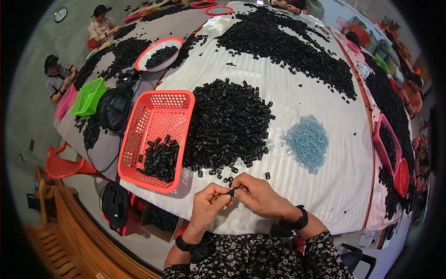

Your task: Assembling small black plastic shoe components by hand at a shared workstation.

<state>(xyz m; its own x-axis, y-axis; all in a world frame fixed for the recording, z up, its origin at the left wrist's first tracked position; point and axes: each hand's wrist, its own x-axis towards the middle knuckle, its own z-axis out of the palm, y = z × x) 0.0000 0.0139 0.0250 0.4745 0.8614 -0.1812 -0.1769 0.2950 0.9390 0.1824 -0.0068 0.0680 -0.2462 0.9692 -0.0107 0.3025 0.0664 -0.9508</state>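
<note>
Pinching a small black piece [232, 191] between your fingertips, you hold both hands close together over the near part of the white-covered tabletop [339, 190]. Your left hand [210, 204] has its grip clamped on the piece from the left, thumb and forefinger meeting at it; your right hand [255, 193] has its grip closed on the same piece from the other side. The piece sits just in front of you, near a few loose black ones at the foot of the large black heap [227, 125]. To the left of that heap, and next to it, stands your red basket [160, 122], with a smaller batch of black pieces [160, 158] gathered toward its near end. To the right of the heap, apart from it, lies a pile of clear bluish pieces [306, 144]. Farther off, a broad spread of black pieces [297, 51] covers the far part of the cloth. Over to your left are a green basket [88, 95] and a red-rimmed white bowl [174, 44] holding more black pieces; a person in a checked shirt [58, 79] sits beyond the green basket.
</note>
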